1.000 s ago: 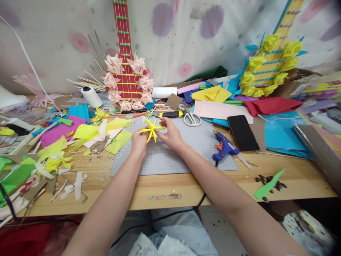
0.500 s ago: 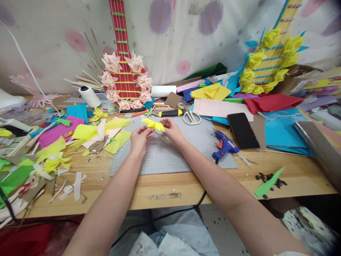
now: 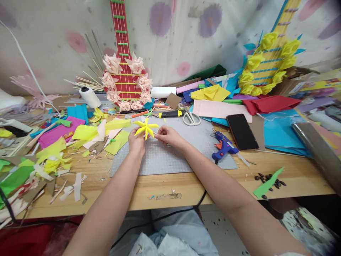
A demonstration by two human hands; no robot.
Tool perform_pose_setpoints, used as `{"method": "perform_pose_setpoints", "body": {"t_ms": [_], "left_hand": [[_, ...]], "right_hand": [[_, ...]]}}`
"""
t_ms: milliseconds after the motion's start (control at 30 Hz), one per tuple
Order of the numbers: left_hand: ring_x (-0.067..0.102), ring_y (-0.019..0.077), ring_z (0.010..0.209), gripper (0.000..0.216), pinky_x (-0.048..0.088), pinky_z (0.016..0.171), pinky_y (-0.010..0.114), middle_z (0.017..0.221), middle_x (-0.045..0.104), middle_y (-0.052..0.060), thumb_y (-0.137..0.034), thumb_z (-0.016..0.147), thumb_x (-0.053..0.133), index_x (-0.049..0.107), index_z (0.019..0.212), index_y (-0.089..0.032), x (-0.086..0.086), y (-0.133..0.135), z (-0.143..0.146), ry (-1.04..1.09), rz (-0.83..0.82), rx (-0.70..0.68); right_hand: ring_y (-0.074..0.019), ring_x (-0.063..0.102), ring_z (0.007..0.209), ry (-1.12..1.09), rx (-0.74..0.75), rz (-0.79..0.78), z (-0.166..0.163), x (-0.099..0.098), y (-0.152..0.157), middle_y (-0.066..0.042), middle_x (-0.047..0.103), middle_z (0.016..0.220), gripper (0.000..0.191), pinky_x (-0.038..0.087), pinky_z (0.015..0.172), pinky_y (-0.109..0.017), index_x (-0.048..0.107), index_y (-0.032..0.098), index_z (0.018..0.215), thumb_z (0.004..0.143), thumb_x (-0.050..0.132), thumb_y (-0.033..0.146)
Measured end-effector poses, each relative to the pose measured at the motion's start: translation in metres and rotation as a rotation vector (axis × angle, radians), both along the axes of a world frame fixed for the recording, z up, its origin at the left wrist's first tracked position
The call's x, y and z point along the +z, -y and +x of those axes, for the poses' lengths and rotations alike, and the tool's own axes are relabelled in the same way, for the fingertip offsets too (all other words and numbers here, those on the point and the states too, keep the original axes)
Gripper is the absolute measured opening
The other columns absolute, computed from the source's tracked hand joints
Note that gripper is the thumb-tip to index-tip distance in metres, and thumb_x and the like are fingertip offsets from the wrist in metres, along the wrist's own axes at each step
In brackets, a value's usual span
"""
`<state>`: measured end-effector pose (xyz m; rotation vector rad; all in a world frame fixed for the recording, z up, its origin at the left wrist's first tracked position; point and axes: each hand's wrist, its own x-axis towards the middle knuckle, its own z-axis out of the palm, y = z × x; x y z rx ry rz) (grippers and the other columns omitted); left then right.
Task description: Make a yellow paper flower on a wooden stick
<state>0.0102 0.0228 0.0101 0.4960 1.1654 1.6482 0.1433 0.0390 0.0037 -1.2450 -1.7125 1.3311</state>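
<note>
Both hands work above the grey cutting mat (image 3: 183, 160), which lies on the wooden table (image 3: 160, 188). The item in hand, a yellow paper flower (image 3: 146, 128) with narrow pointed petals, is raised over the left rear part of the mat, its face turned up and towards the viewer. The left hand (image 3: 136, 145) supports it from below, fingers closed on its underside; the exact finger contact is partly hidden by the petals. The right hand (image 3: 172, 137) is just beside the flower, fingers curled inward, with thumb and forefinger near the tip of the lower right petal; whether they grip anything cannot be determined.

A blue glue gun (image 3: 223, 146) rests at the right side of the mat, with a dark phone (image 3: 242, 131) to its right. Scissors (image 3: 191, 119) with pale handles and a yellow-and-black knife (image 3: 171, 113) lie at the rear edge of the mat. Yellow paper scraps (image 3: 85, 132) cover the table to the left. A red guitar model (image 3: 126, 85) trimmed with pink flowers stands upright behind the mat; a yellow guitar model (image 3: 266, 73) stands tilted at the rear right
</note>
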Motion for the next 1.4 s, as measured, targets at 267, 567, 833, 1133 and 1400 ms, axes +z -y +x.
{"method": "perform_pose_setpoints", "body": {"t_ms": [267, 567, 833, 1133, 1400], "left_hand": [[0.054, 0.008, 0.055, 0.028, 0.044, 0.057, 0.023, 0.06, 0.058, -0.004, -0.015, 0.045, 0.067, 0.054, 0.07, -0.015, 0.001, -0.0008, -0.0024, 0.024, -0.005, -0.074], [0.057, 0.0101, 0.06, 0.027, 0.046, 0.067, 0.027, 0.061, 0.058, -0.003, -0.011, 0.047, 0.067, 0.052, 0.069, -0.015, 0.0, -0.0015, -0.0024, 0.032, 0.033, -0.094], [0.058, 0.0098, 0.063, 0.023, 0.048, 0.069, 0.026, 0.065, 0.061, -0.001, -0.011, 0.052, 0.066, 0.054, 0.071, -0.013, 0.001, -0.0027, -0.0034, 0.055, 0.04, -0.149], [0.059, 0.0104, 0.063, 0.018, 0.05, 0.063, 0.027, 0.069, 0.06, 0.001, -0.008, 0.058, 0.064, 0.053, 0.07, -0.012, 0.0047, -0.0009, -0.0025, -0.007, -0.05, -0.051], [0.059, 0.0094, 0.063, 0.012, 0.051, 0.067, 0.027, 0.068, 0.06, 0.001, -0.005, 0.063, 0.06, 0.053, 0.07, -0.012, 0.0043, -0.0014, -0.0035, 0.049, -0.073, -0.074]], "right_hand": [[-0.0044, 0.037, 0.042, 0.059, -0.02, 0.033, 0.002, 0.0015, -0.0011, 0.005, 0.05, 0.047, 0.036, 0.028, 0.044, -0.019, 0.045, 0.017, 0.061, 0.062, 0.063, 0.049], [-0.0052, 0.037, 0.043, 0.091, -0.031, 0.0, 0.0026, -0.0024, -0.0042, 0.004, 0.052, 0.048, 0.037, 0.027, 0.046, -0.02, 0.045, 0.018, 0.061, 0.064, 0.06, 0.051], [-0.0045, 0.034, 0.04, 0.05, -0.007, -0.059, 0.0065, -0.0005, -0.006, 0.004, 0.051, 0.047, 0.037, 0.025, 0.043, -0.02, 0.047, 0.017, 0.061, 0.067, 0.057, 0.053], [-0.0061, 0.041, 0.046, 0.063, 0.015, 0.03, 0.0042, -0.0014, -0.0041, 0.003, 0.053, 0.053, 0.027, 0.03, 0.048, -0.021, 0.05, 0.017, 0.067, 0.073, 0.052, 0.043], [-0.0075, 0.044, 0.051, 0.155, -0.077, 0.13, 0.0033, -0.0009, -0.005, 0.005, 0.052, 0.055, 0.021, 0.032, 0.051, -0.021, 0.046, 0.018, 0.066, 0.073, 0.055, 0.036]]}}
